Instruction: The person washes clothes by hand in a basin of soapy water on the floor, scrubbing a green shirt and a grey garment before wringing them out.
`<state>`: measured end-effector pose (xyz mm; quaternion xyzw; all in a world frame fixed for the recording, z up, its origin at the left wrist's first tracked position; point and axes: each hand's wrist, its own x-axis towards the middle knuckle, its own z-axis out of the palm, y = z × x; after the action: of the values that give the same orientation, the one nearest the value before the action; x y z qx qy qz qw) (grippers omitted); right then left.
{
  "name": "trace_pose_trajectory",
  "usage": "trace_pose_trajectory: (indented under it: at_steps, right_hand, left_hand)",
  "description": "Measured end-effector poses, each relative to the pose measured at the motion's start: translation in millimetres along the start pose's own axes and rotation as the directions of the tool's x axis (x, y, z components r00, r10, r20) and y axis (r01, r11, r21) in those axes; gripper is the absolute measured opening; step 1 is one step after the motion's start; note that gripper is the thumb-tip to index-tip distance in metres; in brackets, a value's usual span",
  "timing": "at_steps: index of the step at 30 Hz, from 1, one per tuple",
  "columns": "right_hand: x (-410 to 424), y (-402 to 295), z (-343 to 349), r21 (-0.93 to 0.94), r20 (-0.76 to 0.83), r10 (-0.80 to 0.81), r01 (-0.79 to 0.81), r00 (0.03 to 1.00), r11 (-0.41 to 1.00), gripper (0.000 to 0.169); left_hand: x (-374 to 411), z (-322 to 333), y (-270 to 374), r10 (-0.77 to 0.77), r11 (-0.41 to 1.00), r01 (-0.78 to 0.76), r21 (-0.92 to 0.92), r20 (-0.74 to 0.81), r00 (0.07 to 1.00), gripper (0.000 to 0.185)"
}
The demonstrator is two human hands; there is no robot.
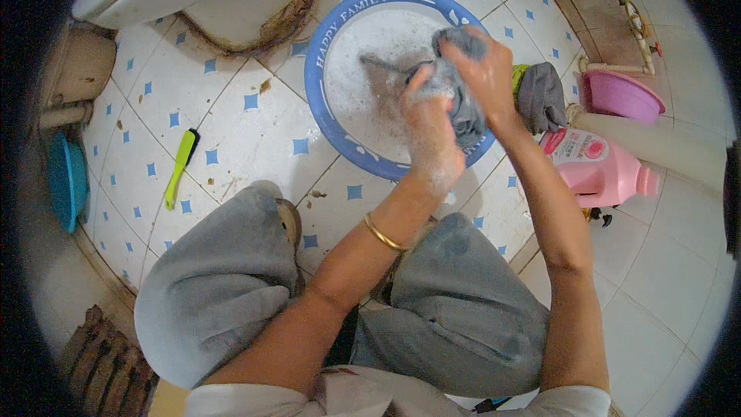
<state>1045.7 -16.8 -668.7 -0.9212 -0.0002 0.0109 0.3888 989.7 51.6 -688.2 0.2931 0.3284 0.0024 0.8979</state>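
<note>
A blue-rimmed basin (317, 86) of sudsy water stands on the tiled floor before me. Over its right side, both my hands hold a wet dark grey cloth (466, 121), with foam on it. My left hand (431, 127) is wet and grips the cloth's near part; a gold bangle circles that wrist. My right hand (486, 72) clutches a bunched upper part of the same cloth near the rim. Part of the cloth trails into the suds. Fingers and folds are slightly blurred.
A green-handled brush (182, 168) lies on the floor at left. Grey fabric (541, 97) sits right of the basin, beside a pink detergent jug (602, 168) lying tilted. A pink basin (622, 95), a pipe (648, 142), a teal basin (69, 182) and a toilet (243, 3) are around.
</note>
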Motion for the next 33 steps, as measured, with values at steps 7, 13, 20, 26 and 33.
trace_pose_trajectory:
  at_steps: [7,13,20,26,33]
  right_hand:
    - [-11,-25,22,0.005,-0.047,-0.506,0.507,0.861,0.862,0.018]
    - [0,4,-18,0.698,0.345,0.141,-0.354,0.928,0.623,0.037]
    - [-11,6,-54,0.74,0.558,-0.092,-0.444,0.825,0.505,0.048]
    - [-7,18,-82,0.758,0.174,0.206,-0.264,0.963,0.596,0.036]
    - [-9,-19,-95,0.886,0.068,-0.268,0.065,0.961,0.459,0.035]
  left_hand:
    - [51,-37,-3,0.087,0.876,0.272,-0.398,0.686,0.723,0.03]
    - [16,-15,23,0.155,0.977,-0.207,0.048,0.505,0.849,0.033]
    - [35,-26,23,0.115,0.954,-0.297,0.042,0.864,0.491,0.026]
    - [38,-30,14,-0.418,0.717,0.687,-0.118,0.716,0.559,0.024]
    - [51,-70,-61,-0.589,0.641,0.743,-0.191,0.498,0.637,0.051]
